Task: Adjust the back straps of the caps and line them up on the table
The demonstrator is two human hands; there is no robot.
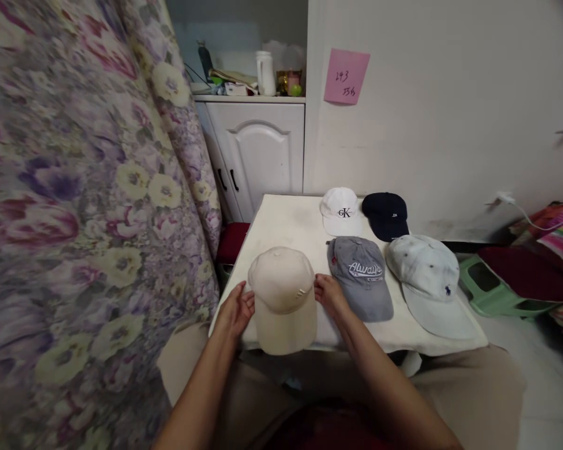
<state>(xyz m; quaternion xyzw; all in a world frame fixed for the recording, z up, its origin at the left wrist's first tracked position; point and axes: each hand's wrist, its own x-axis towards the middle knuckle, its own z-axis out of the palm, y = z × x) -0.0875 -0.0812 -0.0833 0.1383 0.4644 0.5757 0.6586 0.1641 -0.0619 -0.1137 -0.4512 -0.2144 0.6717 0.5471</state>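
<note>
A beige baseball cap is at the near left of the cloth-covered table, its brim towards me. My left hand is at the cap's left side, fingers curled in against its edge. On the opposite side, my right hand has its fingertips closed on the cap's edge. Just right of that hand lies a grey cap with white "Always" lettering. Further right is a pale washed-out cap with a small dark emblem. Behind them sit a white CK cap and a black cap.
A floral curtain hangs close on the left. White cabinet doors and a wall with a pink note stand beyond the table. A green stool with a dark red top is at the right, and a red seat at the left.
</note>
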